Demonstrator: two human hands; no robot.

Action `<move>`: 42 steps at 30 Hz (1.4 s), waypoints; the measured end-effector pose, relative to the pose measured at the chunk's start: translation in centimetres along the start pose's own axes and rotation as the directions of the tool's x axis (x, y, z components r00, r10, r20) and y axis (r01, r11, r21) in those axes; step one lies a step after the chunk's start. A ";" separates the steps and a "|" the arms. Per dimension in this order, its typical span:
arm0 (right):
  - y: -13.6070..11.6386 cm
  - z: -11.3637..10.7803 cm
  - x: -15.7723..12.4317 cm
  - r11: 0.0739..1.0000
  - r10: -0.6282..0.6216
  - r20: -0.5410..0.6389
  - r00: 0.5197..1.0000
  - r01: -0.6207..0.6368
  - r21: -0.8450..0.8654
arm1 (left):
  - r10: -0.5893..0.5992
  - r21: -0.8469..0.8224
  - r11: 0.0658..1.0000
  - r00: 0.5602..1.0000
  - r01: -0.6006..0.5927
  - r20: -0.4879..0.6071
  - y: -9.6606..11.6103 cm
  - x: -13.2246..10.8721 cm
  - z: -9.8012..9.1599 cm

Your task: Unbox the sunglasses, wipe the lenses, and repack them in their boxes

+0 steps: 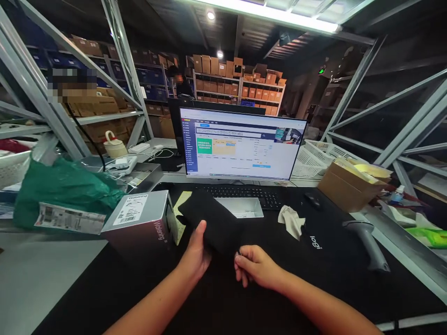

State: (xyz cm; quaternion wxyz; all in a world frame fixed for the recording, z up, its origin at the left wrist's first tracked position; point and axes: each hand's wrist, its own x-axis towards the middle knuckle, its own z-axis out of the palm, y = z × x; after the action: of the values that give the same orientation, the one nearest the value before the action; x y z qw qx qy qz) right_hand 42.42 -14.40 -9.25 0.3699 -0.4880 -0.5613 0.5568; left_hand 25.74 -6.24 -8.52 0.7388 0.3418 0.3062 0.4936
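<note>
A flat black pouch or case [213, 218] is held up over the dark desk mat, tilted. My left hand [197, 253] is closed on its lower left edge, thumb on the near face and fingers hidden behind. At the lower right corner of the black pouch, my right hand [256, 265] has thumb and index finger pinched together. Something small and dark shows at those fingertips, too small to name. To the left of my left hand stands a silver box [139, 223] marked "Wakening", with a white barcode label. Behind the pouch lies an open shallow white box [246, 208], partly covered.
A monitor [240, 144] stands behind the keyboard [272, 197]. On the right are a crumpled cloth [291, 222], mouse [312, 200], barcode scanner [368, 244] and cardboard box [351, 184]. A green plastic bag [66, 190] lies left. Another person [182, 83] is near the far shelves.
</note>
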 end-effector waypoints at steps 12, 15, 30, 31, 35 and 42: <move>-8.1 -3.5 -1.7 0.984 -0.156 -0.059 0.986 0.160 0.073 | 0.493 0.680 0.583 0.859 -0.444 0.138 -1.4 -0.3 0.4; -11.8 -3.5 -0.7 0.986 -0.164 -0.141 0.976 0.168 0.020 | 0.470 0.727 0.334 0.774 -0.600 0.424 -1.5 -0.4 -0.1; -7.0 -0.9 -2.3 0.757 -0.456 -0.135 0.880 0.304 -0.578 | 0.323 0.495 0.791 0.933 -0.360 0.162 -0.1 -1.7 0.1; -5.8 -1.0 -2.3 0.705 -0.490 -0.108 0.865 0.320 -0.633 | 0.317 0.456 0.820 0.938 -0.345 0.139 0.0 -1.7 0.1; -3.6 -1.5 -1.1 0.541 -0.590 -0.111 0.800 0.289 -0.790 | 0.267 0.328 0.887 0.941 -0.324 0.208 -0.1 -2.0 0.0; -6.5 -2.3 0.2 0.480 -0.460 -0.187 0.868 0.066 -0.875 | 0.039 0.096 0.993 0.949 -0.072 0.314 -2.7 -3.7 0.3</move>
State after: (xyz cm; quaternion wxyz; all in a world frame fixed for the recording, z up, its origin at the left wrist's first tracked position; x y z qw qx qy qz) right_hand 43.70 -12.94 -2.63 0.2742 -0.6123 -0.7407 0.0360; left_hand 26.16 -10.55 -10.11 0.7443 0.4629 0.2020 0.4370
